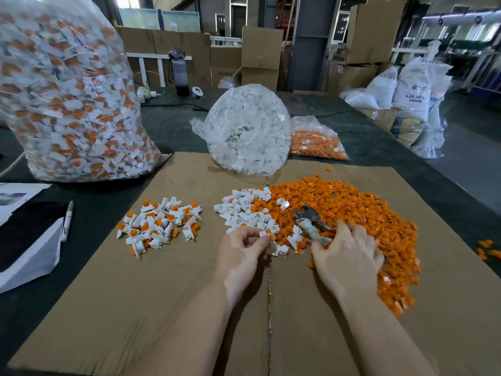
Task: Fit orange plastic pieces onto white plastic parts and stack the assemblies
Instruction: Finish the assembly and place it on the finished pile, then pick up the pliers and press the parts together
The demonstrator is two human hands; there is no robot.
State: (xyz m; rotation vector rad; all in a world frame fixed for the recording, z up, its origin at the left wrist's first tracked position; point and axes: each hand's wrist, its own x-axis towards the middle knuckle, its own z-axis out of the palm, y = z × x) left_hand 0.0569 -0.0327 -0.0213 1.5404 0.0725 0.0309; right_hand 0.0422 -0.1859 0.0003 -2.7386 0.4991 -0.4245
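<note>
My left hand (pixel 242 249) is curled, its fingertips pinching a white plastic part (pixel 267 237) at the near edge of the loose white parts pile (pixel 244 210). Palm down, my right hand (pixel 349 255) lies on the near side of the wide heap of orange pieces (pixel 352 207), with its fingers bent into the heap. What they hold is hidden. A worn metal hand tool (pixel 311 219) lies on the heap just beyond my right thumb. To the left, a small pile of finished white-and-orange assemblies (pixel 160 223) sits on the cardboard sheet (pixel 176 294).
A tall clear bag of assemblies (pixel 62 90) stands at the back left. A bag of white parts (pixel 246 128) and a bag of orange pieces (pixel 314 142) sit behind the piles. A marker (pixel 67 221) and papers lie at the left. A water bottle (pixel 179 71) stands far back.
</note>
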